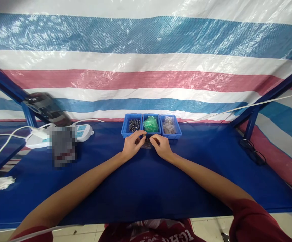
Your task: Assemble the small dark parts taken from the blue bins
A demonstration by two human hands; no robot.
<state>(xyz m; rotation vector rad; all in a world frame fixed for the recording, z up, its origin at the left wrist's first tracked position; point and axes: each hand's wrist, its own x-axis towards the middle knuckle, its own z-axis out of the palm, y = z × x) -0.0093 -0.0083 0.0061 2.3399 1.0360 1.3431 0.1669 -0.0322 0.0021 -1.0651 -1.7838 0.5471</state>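
Just in front of three blue bins, my left hand (132,145) has thumb and fingertips closed on a small brownish piece, too small to name. My right hand (163,147) faces it with thumb and forefinger pinched together; what they hold, if anything, is too small to make out. Under the fingertips, a clear plastic bag (146,145) lies on the table between the hands. Small dark metal-looking parts (134,125) fill the left bin (123,129). A green plastic bag (151,124) sits in the middle bin, and small clear bags (169,127) lie in the right bin (178,129).
On the blue table (146,188), a white power strip (85,132) with cables and a blurred-out item (64,147) are at left. A dark bottle-like object (47,109) leans behind them. Glasses (253,152) lie at right, crumpled tissue (1,183) far left. Striped sheeting hangs behind.
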